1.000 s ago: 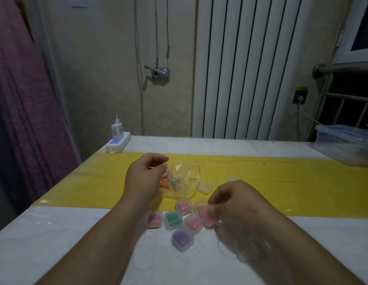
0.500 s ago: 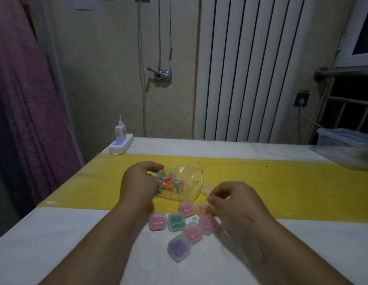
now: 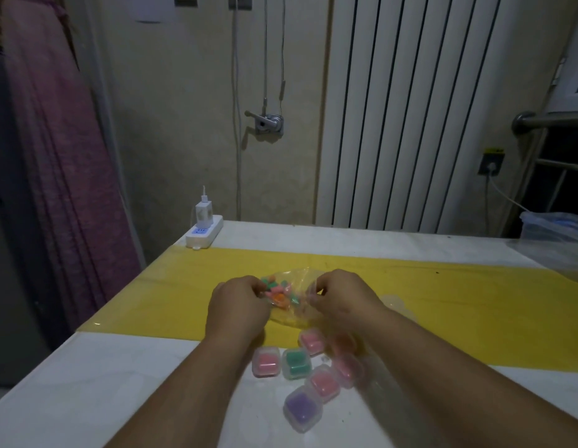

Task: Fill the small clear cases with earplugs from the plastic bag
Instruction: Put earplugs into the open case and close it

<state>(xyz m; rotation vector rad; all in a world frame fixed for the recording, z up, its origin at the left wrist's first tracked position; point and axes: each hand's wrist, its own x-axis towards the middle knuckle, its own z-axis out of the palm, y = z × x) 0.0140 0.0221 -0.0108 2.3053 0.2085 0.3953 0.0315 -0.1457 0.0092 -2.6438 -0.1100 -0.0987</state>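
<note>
A clear plastic bag [image 3: 291,295] of mixed pink, orange and green earplugs [image 3: 279,291] lies on the yellow strip of the table. My left hand [image 3: 237,307] grips the bag's left side. My right hand [image 3: 341,297] pinches its right side with curled fingers. Nearer to me, several small clear cases hold earplugs: a pink case [image 3: 265,362], a green case [image 3: 295,363], another pink case [image 3: 323,383] and a purple case [image 3: 302,407]. My right forearm partly hides more cases.
A white power strip [image 3: 203,236] with a charger sits at the table's far left corner. An empty clear case [image 3: 392,302] lies right of my right hand. A clear storage box [image 3: 554,227] stands at the far right. The table's left edge drops beside a purple curtain.
My right hand has left the cases and moved up to the bag's right side. My left hand stays on the bag. The camera has tilted and moved closer.
</note>
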